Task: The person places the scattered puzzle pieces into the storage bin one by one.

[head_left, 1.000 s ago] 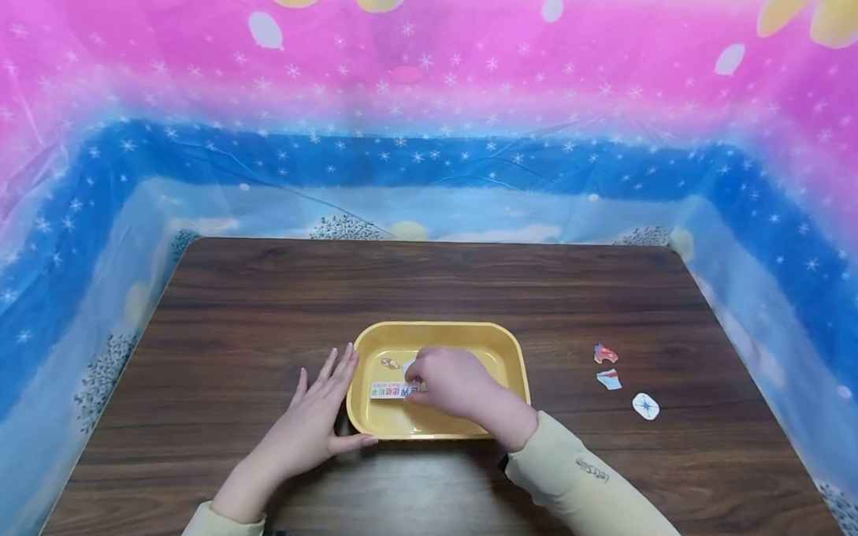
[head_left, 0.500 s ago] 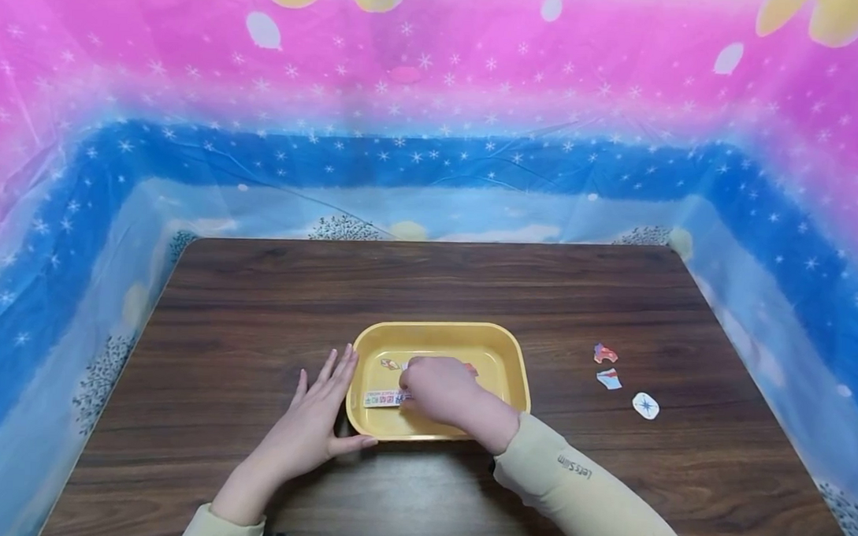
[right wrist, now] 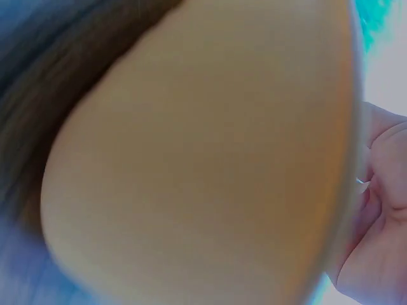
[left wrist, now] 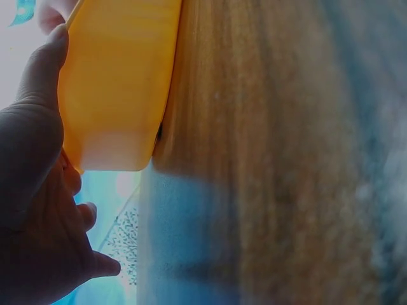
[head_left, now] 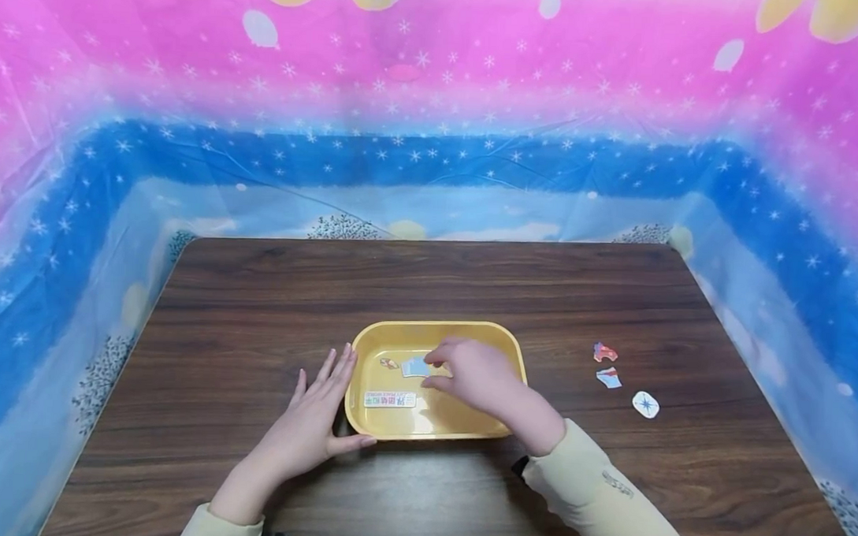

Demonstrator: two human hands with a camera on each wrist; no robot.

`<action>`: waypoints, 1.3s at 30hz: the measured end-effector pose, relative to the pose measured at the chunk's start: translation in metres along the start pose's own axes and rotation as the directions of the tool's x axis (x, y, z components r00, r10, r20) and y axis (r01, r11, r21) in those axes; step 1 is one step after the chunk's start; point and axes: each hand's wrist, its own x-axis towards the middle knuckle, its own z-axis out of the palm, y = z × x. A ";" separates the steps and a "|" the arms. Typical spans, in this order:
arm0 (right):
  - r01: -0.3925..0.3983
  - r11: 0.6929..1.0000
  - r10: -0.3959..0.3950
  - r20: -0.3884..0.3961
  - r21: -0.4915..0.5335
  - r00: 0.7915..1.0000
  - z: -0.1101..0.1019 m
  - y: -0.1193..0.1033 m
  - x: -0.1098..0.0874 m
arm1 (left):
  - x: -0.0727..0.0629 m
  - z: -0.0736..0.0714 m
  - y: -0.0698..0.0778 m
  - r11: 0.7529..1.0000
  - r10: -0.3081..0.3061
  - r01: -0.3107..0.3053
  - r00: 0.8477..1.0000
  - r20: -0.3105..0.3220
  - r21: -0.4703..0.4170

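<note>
A yellow tray (head_left: 433, 438) stands on the table. My left hand (head_left: 310, 421) rests against its left end, fingers straight and thumb along the near rim; the left wrist view shows that thumb on the tray's edge. Inside the tray lie a light-blue piece (head_left: 415, 367), a small orange-and-white piece (head_left: 388, 364) and a white strip (head_left: 390, 399) with coloured printed characters. Over the tray, my right hand (head_left: 478, 372) has its thumb and fingertips apart beside the light-blue piece. Part of another piece (head_left: 441, 369) shows between them; the rest is hidden by the hand.
On the table right of the tray lie a red piece (head_left: 606, 352), a light-blue and red piece (head_left: 609, 378) and a white piece with a blue star (head_left: 646, 406). A printed cloth (head_left: 433, 158) hangs behind and around the table (head_left: 272, 294).
My right hand has drawn back to the right from over the strip, its fingers parting. The light-blue piece and strip are now uncovered; the strip sits slightly further left than at first. The left hand stays put.
</note>
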 end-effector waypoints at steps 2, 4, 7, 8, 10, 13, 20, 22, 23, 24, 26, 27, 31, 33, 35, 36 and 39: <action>-0.032 0.999 0.033 -0.047 0.024 0.998 -0.009 0.009 -0.007 | 0.000 0.000 0.000 1.000 -0.002 0.002 1.000 -0.001 -0.001; -0.066 0.997 0.069 -0.082 0.039 0.994 -0.017 0.019 -0.015 | 0.000 0.000 0.001 1.000 -0.003 0.003 1.000 -0.001 0.000; -0.161 0.985 0.167 -0.103 0.067 0.981 -0.027 0.037 -0.029 | 0.000 -0.001 0.001 1.000 -0.004 0.004 1.000 -0.001 -0.002; -0.186 0.979 0.194 -0.111 0.078 0.975 -0.030 0.045 -0.033 | 0.000 -0.001 0.002 1.000 -0.003 0.003 1.000 0.001 -0.002; -0.237 0.966 0.250 -0.144 0.100 0.958 -0.035 0.060 -0.043 | 0.000 -0.001 0.002 1.000 -0.003 0.003 1.000 0.003 -0.005; -0.313 0.943 0.331 -0.212 0.114 0.920 -0.042 0.086 -0.058 | 0.000 -0.002 0.002 1.000 -0.005 0.005 1.000 0.006 -0.009; -0.478 0.867 0.498 -0.290 0.140 0.817 -0.050 0.135 -0.097 | 0.001 -0.002 0.001 1.000 -0.018 0.018 1.000 0.021 -0.020; -0.508 0.847 0.530 -0.281 0.155 0.800 -0.049 0.146 -0.107 | 0.001 -0.002 0.001 0.999 -0.023 0.024 0.999 0.026 -0.024; -0.524 0.837 0.547 -0.273 0.160 0.791 -0.047 0.150 -0.111 | 0.001 -0.002 0.001 0.999 -0.023 0.023 0.999 0.025 -0.024; -0.539 0.826 0.564 -0.262 0.164 0.783 -0.046 0.154 -0.114 | 0.001 -0.002 0.001 1.000 -0.021 0.021 1.000 0.023 -0.023; -0.569 0.804 0.595 -0.236 0.172 0.769 -0.042 0.161 -0.120 | 0.001 -0.002 0.001 1.000 -0.016 0.016 1.000 0.018 -0.015; -0.585 0.792 0.610 -0.217 0.172 0.762 -0.040 0.164 -0.123 | 0.000 -0.002 0.001 1.000 -0.014 0.014 1.000 0.015 -0.010; -0.635 0.755 0.655 -0.135 0.166 0.744 -0.030 0.174 -0.130 | 0.000 -0.003 0.002 1.000 -0.008 0.009 1.000 0.010 -0.009; -0.646 0.747 0.662 -0.098 0.155 0.743 -0.026 0.178 -0.132 | 0.000 -0.003 0.002 1.000 -0.009 0.009 1.000 0.009 -0.014; -0.649 0.748 0.661 -0.074 0.142 0.746 -0.022 0.180 -0.133 | 0.000 -0.002 0.002 1.000 -0.009 0.009 1.000 0.006 -0.015; -0.648 0.750 0.659 -0.066 0.136 0.749 -0.021 0.182 -0.133 | 0.000 -0.002 0.002 1.000 -0.011 0.011 1.000 0.007 -0.016; -0.649 0.752 0.657 -0.053 0.116 0.752 -0.019 0.184 -0.134 | 0.000 -0.002 0.003 1.000 -0.012 0.012 1.000 0.004 -0.013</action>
